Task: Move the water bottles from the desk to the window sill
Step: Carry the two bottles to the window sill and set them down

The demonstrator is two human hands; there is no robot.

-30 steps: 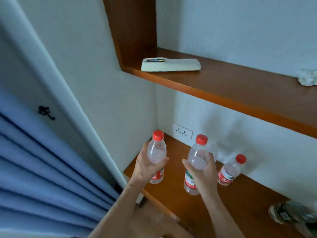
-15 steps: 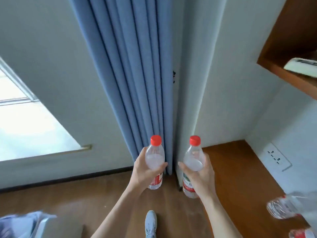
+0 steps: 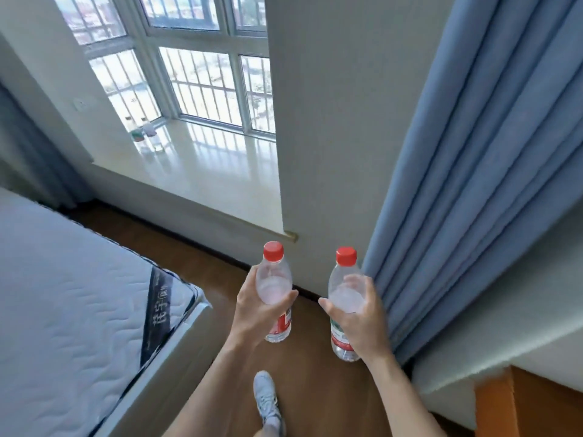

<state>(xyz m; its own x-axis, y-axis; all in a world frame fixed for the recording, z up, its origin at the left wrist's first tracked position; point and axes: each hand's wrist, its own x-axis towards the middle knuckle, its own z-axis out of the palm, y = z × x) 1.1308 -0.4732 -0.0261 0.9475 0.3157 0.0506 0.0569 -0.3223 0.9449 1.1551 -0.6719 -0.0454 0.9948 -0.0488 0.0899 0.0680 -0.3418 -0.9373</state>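
Note:
My left hand (image 3: pixel 256 313) grips a clear water bottle with a red cap and red label (image 3: pixel 273 279), held upright. My right hand (image 3: pixel 362 323) grips a second red-capped bottle with a green and red label (image 3: pixel 344 298), also upright. Both bottles hang over the wooden floor, level with each other. The white window sill (image 3: pixel 202 171) lies ahead and to the left, well beyond my hands. Two bottles (image 3: pixel 143 129) stand on its far left corner by the window. A corner of the orange desk (image 3: pixel 533 405) shows at the bottom right.
A bare mattress (image 3: pixel 69 304) fills the lower left. A blue curtain (image 3: pixel 467 171) hangs on the right beside a white wall pillar (image 3: pixel 340 121). My shoe (image 3: pixel 266 398) is on the wooden floor between bed and curtain.
The view has swung left from the desk and shelf to the window. Both hands carry their bottles along, off the desk, and the sill has come into sight.

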